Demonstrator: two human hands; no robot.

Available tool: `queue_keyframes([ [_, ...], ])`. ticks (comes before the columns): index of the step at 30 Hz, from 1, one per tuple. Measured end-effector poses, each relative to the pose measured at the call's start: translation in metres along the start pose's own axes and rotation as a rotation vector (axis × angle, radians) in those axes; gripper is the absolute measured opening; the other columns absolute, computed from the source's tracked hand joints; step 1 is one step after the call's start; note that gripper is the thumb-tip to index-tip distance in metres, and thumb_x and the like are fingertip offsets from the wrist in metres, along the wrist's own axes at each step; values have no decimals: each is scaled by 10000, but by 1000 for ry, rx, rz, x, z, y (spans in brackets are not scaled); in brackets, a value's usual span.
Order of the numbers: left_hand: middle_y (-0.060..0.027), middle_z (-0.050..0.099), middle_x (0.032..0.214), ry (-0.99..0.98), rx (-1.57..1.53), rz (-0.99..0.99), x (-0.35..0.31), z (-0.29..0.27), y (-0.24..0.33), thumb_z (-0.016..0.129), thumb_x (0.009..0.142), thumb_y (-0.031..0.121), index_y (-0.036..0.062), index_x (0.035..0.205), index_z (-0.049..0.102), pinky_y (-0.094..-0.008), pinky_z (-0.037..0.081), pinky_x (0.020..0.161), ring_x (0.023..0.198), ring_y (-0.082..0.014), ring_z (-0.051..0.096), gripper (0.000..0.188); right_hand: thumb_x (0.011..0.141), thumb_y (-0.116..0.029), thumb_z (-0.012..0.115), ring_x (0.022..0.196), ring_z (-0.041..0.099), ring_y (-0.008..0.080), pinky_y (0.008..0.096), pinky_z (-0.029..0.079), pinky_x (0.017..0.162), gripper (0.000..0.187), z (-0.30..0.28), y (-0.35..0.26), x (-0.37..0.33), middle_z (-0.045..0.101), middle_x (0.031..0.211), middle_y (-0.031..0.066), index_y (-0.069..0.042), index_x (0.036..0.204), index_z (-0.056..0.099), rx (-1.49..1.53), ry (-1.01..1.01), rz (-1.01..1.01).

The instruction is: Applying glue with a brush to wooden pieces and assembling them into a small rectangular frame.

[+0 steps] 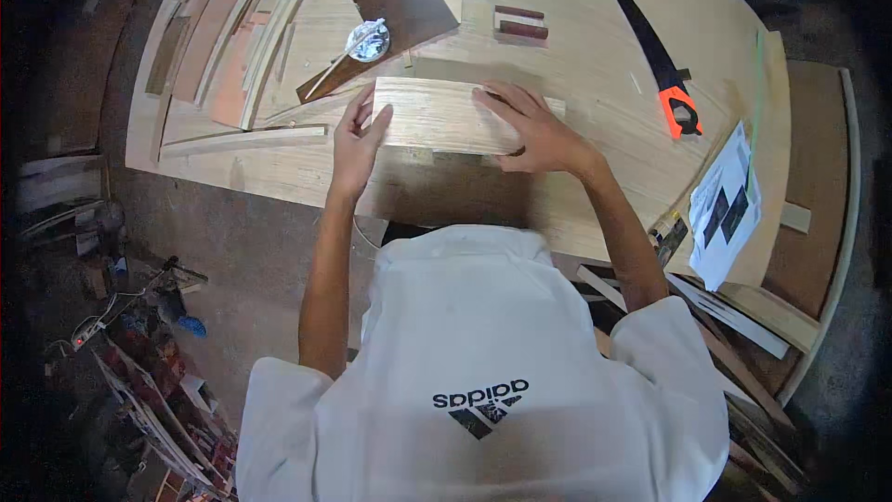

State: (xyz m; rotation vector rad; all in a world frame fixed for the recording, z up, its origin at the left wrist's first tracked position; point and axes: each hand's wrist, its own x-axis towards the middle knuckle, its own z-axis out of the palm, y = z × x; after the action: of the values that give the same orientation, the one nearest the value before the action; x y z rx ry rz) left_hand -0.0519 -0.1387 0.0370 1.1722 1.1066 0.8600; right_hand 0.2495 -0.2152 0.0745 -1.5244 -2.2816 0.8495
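A pale rectangular wooden piece (429, 117) with visible grain is held level above the near edge of the workbench. Its left end is gripped by my left hand (357, 147), thumb in front and fingers behind. My right hand (541, 132) is wrapped over its right part, with the fingers across the top face. Just beyond it, a foil-covered round container (368, 40) has a thin stick (327, 76) resting across it. The container stands on a dark brown flat board (405, 0).
Wood strips (246, 46) crowd the bench's left side. A handsaw (650, 46) with an orange handle lies at the right, near a white sheet with black shapes (725, 209). Two dark red-brown small pieces (522, 30) sit at the back. Offcuts (734, 316) lie below the right edge.
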Motion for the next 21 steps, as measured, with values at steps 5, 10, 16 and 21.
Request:
queue_keyframes([
  [5,-133,635,1282,37,-61,-72,-7,4,-12,685,956,113,55,1469,476,-268,474,967,1132,-155,602,557,650,-191,777,1474,269,350,461,206,1233,1045,5,6,1,282,1603,145,-144,1577,296,-11,-17,-37],
  [10,-124,638,1282,54,-22,10,-6,4,-16,674,970,153,30,1468,464,-271,497,935,1114,-152,620,555,630,-219,839,1465,281,365,471,234,1222,1112,7,5,3,278,1602,146,-145,1583,271,-43,-33,-26],
  [16,-43,670,1148,128,-211,-145,16,24,21,706,952,277,91,1366,572,-241,508,708,931,-83,624,473,688,-306,854,1422,362,359,473,297,1178,1061,-2,-23,-8,343,1559,182,-116,1570,297,-45,104,98],
  [21,12,640,838,52,143,148,86,54,56,719,931,319,61,1123,730,-238,431,617,702,-50,495,322,908,-276,752,1026,676,231,336,539,863,681,3,-54,-29,689,1123,189,55,1425,456,591,385,587],
])
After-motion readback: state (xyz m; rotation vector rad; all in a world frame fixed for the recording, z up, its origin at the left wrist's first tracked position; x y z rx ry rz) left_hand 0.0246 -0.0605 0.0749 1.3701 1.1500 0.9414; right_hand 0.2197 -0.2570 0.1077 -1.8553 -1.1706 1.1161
